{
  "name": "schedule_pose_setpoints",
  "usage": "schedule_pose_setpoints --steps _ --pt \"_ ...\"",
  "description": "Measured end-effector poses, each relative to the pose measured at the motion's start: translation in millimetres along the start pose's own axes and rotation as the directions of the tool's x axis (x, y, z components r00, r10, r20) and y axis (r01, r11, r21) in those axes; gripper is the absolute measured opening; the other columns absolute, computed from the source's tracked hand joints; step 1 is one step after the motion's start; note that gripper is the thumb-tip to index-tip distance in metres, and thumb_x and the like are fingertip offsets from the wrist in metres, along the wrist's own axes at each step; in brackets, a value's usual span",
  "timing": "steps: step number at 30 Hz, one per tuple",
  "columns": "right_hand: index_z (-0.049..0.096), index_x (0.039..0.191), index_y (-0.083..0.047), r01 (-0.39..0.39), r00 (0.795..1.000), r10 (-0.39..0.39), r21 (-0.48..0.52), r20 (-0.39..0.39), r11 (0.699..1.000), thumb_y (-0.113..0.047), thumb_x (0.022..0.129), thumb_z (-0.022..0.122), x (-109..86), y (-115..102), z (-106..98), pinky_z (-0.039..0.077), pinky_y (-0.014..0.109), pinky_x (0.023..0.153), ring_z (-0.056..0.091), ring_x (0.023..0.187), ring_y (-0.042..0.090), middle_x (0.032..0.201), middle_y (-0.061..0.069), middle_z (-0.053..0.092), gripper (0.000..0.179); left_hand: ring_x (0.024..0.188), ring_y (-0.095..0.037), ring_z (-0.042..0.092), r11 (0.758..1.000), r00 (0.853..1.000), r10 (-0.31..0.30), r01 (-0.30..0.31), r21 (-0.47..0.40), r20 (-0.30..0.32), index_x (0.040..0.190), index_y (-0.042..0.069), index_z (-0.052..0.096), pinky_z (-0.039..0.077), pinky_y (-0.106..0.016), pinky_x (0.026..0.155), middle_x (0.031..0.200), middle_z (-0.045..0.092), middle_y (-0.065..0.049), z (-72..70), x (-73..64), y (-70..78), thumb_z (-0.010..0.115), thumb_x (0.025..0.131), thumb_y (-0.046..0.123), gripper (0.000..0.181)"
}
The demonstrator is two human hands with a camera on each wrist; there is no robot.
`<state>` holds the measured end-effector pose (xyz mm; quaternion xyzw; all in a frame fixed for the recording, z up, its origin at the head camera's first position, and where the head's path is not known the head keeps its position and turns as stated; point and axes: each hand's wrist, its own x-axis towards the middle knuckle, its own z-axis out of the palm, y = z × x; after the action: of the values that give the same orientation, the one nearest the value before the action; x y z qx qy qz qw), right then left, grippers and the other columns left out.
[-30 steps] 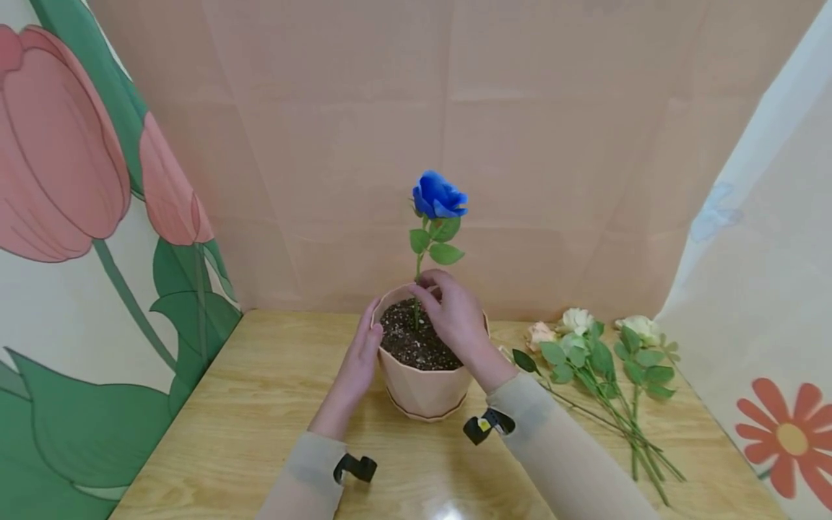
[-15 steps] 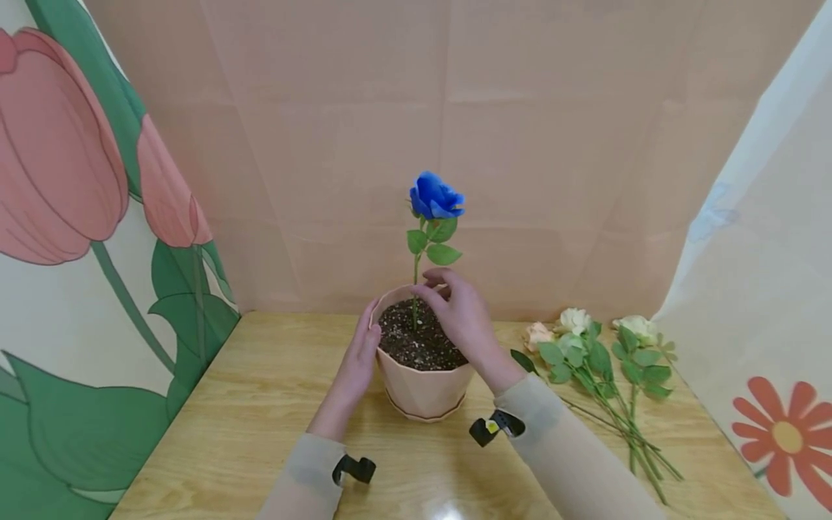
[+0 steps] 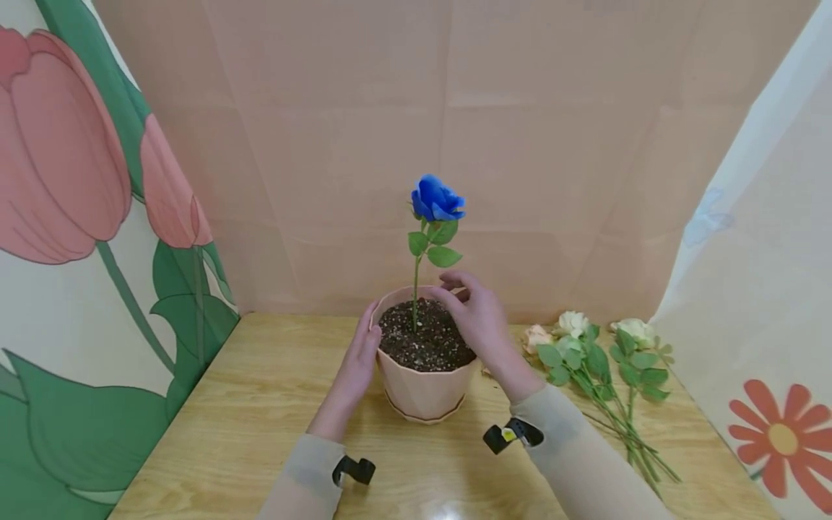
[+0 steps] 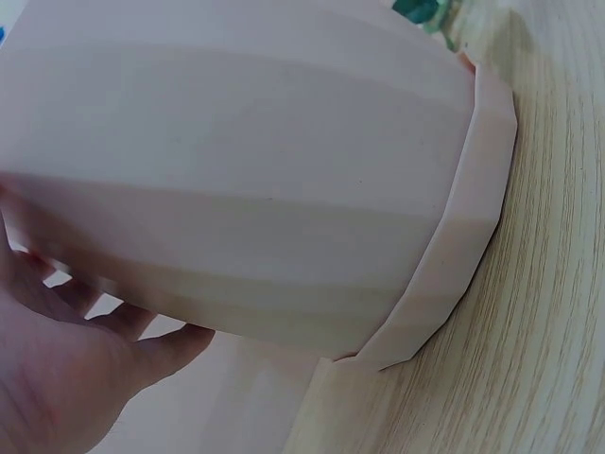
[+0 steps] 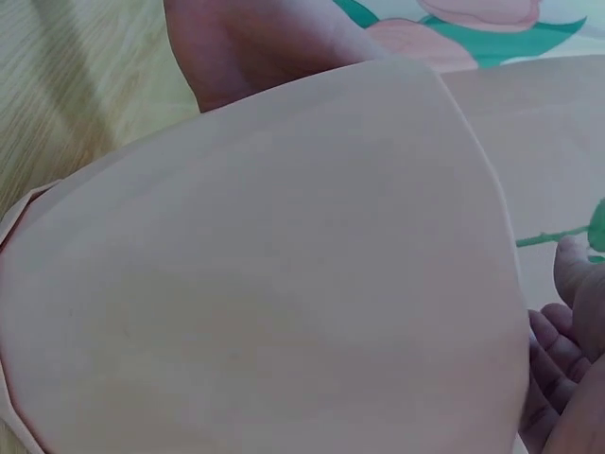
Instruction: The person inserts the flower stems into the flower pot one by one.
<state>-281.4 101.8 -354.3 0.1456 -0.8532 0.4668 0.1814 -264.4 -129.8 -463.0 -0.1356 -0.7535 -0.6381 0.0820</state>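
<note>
A blue rose (image 3: pixel 437 198) stands upright in the dark soil (image 3: pixel 425 347) of a pale pink faceted flowerpot (image 3: pixel 425 393). My left hand (image 3: pixel 359 357) rests against the pot's left side, and the left wrist view shows its fingers (image 4: pixel 175 350) spread along the wall. Just right of the stem, my right hand (image 3: pixel 479 318) hovers over the right rim with loosely bent fingers and nothing between them. In the right wrist view, the pot wall (image 5: pixel 265 265) fills most of the picture, with my right hand (image 5: pixel 577 350) past its rim.
Several cut white and peach roses (image 3: pixel 598 368) with long leafy stems lie on the wooden table (image 3: pixel 260 404) to the right. Behind the table hangs a pink cloth (image 3: pixel 325 144). Flower-printed cloths (image 3: pixel 65 166) border both sides.
My right hand has let go of the rose stem and drawn away to the right. The rose stays standing in the soil. My left hand has kept its place on the pot.
</note>
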Motion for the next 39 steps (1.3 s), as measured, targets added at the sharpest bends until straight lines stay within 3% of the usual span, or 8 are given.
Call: schedule_pose_setpoints --steps 8,18,25,32,39 --pt "0.075 0.136 -0.011 -0.014 1.000 0.013 -0.021 -0.018 1.000 -0.037 0.107 0.076 -8.7 5 -19 0.061 0.042 0.075 0.074 0.095 0.024 0.119 0.006 0.077 0.039 0.165 -0.040 0.021 1.000 1.000 0.005 -0.005 0.000 -0.009 0.177 0.034 0.023 0.014 -0.071 0.130 0.183 0.021 -0.007 -0.2 -1.1 -0.8 0.032 0.121 0.043 0.057" --pt "0.073 0.140 -0.012 -0.044 0.999 0.043 -0.037 -0.022 0.998 -0.040 0.108 0.074 -22.8 17 -48 0.063 0.031 0.074 0.075 0.100 0.028 0.123 0.006 0.076 0.042 0.166 -0.040 0.020 1.000 1.000 0.006 -0.006 -0.007 0.000 0.177 0.035 0.021 0.015 -0.071 0.130 0.183 0.019 -0.006 -0.7 0.0 -2.2 0.031 0.121 0.045 0.058" --pt "0.072 0.142 -0.011 -0.046 0.999 0.045 -0.088 -0.015 0.995 -0.039 0.110 0.071 -37.0 33 -73 0.063 0.030 0.070 0.076 0.097 0.031 0.123 0.008 0.075 0.043 0.166 -0.040 0.020 1.000 1.000 0.003 -0.003 0.013 0.001 0.177 0.037 0.020 0.015 -0.072 0.129 0.183 0.018 -0.005 -1.2 0.2 -3.3 0.030 0.121 0.049 0.058" --pt "0.070 0.143 -0.011 -0.081 0.997 0.083 -0.155 0.002 0.985 -0.044 0.111 0.068 -53.5 52 -99 0.063 0.030 0.068 0.074 0.092 0.025 0.123 0.009 0.075 0.046 0.165 -0.043 0.020 1.000 1.000 0.003 -0.003 0.014 0.002 0.178 0.034 0.020 0.014 -0.074 0.128 0.183 0.019 -0.007 -1.3 0.0 -2.3 0.031 0.120 0.048 0.060" --pt "0.072 0.141 -0.011 -0.087 0.996 0.087 -0.204 -0.006 0.975 -0.046 0.111 0.068 -65.2 75 -119 0.062 0.027 0.068 0.073 0.094 0.025 0.123 0.009 0.074 0.047 0.163 -0.043 0.026 1.000 1.000 -0.007 0.007 0.001 0.004 0.175 0.045 0.022 0.020 -0.075 0.126 0.182 0.024 -0.002 0.7 0.3 -0.8 0.032 0.120 0.048 0.056"
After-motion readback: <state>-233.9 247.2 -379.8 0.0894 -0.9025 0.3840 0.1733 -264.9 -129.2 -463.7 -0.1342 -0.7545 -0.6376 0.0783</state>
